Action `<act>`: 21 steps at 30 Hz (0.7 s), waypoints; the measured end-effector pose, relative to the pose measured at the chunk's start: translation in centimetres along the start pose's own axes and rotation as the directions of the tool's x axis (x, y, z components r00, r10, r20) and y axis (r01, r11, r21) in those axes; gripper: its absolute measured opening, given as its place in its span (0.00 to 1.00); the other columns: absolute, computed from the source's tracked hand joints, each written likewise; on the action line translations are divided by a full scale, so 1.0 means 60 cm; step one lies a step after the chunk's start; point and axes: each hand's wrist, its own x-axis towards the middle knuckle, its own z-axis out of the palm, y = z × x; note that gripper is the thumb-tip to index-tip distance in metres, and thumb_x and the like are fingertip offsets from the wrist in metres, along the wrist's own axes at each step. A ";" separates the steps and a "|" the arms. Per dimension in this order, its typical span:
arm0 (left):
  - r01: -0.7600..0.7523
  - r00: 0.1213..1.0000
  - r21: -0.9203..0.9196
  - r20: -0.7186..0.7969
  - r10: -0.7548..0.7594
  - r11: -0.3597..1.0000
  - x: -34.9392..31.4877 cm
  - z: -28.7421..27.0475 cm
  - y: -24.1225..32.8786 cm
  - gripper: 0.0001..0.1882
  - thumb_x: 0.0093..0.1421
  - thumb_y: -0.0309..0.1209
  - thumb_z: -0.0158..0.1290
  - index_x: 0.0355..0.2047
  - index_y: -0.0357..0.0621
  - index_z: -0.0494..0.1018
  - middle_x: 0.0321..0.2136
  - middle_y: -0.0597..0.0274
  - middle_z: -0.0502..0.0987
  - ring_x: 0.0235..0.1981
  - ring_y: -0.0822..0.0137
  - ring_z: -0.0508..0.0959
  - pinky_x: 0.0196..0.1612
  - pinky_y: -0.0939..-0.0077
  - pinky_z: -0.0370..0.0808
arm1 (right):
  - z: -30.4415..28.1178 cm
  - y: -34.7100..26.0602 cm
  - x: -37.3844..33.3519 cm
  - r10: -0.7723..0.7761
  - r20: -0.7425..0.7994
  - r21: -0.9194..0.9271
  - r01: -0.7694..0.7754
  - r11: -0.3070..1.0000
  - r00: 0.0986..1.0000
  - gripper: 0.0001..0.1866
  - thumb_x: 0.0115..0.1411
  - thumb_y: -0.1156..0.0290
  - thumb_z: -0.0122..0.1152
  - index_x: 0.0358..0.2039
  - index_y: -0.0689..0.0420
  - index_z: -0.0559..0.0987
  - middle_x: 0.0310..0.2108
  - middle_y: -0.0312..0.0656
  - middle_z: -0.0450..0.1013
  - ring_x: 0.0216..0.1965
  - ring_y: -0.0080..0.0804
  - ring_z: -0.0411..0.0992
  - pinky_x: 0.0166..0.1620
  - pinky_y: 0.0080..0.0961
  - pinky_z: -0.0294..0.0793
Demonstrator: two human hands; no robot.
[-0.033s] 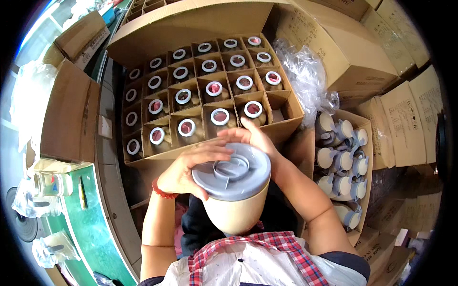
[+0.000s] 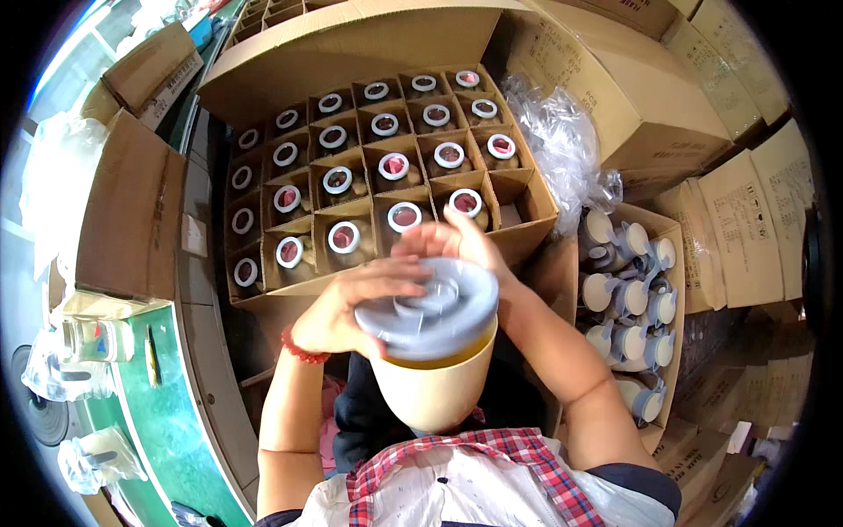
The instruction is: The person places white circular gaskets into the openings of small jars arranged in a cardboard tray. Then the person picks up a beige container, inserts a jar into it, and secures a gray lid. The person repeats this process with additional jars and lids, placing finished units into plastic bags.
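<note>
Two bare hands are working around a cream-coloured, rounded pot in front of the wearer's body. A round grey lid [image 2: 421, 321] is sitting tilted over the pot [image 2: 432, 393], its near edge lifting clear of the rim and showing a yellowish strip beneath; the lid is looking blurred.

The left hand [image 2: 351, 297] is gripping the lid's left side: its fingers are lying close together across the top, and its thumb is pressing at the near-left edge. A red bead bracelet [image 2: 305, 346] is circling that wrist. The right hand [image 2: 465, 246] is curving behind the lid's far right side; one digit is pointing away, apart from the others, which are bending leftward close together. Whether they are touching the lid, I cannot tell.

Beyond the hands, a large divided carton [image 2: 369, 37] is holding rows of jars [image 2: 343, 237] with pale-rimmed round tops. To the right, a smaller box [image 2: 671, 230] is holding cream-topped jugs [image 2: 629, 342] with greyish handles, and clear plastic wrap [image 2: 558, 145] is lying crumpled just beside the carton. On the left, a green tabletop [image 2: 183, 426] is bearing a slim yellow tool [image 2: 152, 360].
</note>
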 end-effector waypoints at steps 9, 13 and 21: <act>0.156 0.795 -0.294 -0.530 -0.296 0.943 0.018 -0.012 0.022 0.23 0.66 0.45 0.49 0.43 0.33 0.74 0.32 0.59 0.80 0.29 0.72 0.79 0.29 0.79 0.78 | 0.118 -0.121 0.064 -0.608 -0.138 -0.205 0.578 0.790 0.782 0.23 0.69 0.54 0.40 0.51 0.60 0.67 0.56 0.47 0.66 0.56 0.35 0.66 0.59 0.34 0.65; 0.205 0.592 -0.384 -0.684 -0.426 0.900 0.003 -0.014 0.013 0.20 0.69 0.42 0.44 0.43 0.34 0.73 0.32 0.58 0.80 0.28 0.71 0.81 0.22 0.79 0.79 | 0.143 -0.120 0.005 -0.665 0.514 -0.738 0.675 -0.021 0.541 0.27 0.58 0.67 0.59 0.57 0.58 0.66 0.60 0.47 0.63 0.61 0.37 0.61 0.63 0.33 0.59; 0.257 0.586 -0.283 -0.714 -0.382 0.924 0.004 0.009 0.010 0.20 0.68 0.41 0.48 0.45 0.33 0.73 0.33 0.59 0.80 0.28 0.74 0.80 0.22 0.82 0.80 | 0.186 -0.097 -0.004 -0.439 0.554 -0.681 0.082 -0.728 0.707 0.42 0.56 0.47 0.61 0.63 0.60 0.59 0.40 0.48 0.77 0.28 0.42 0.78 0.28 0.35 0.79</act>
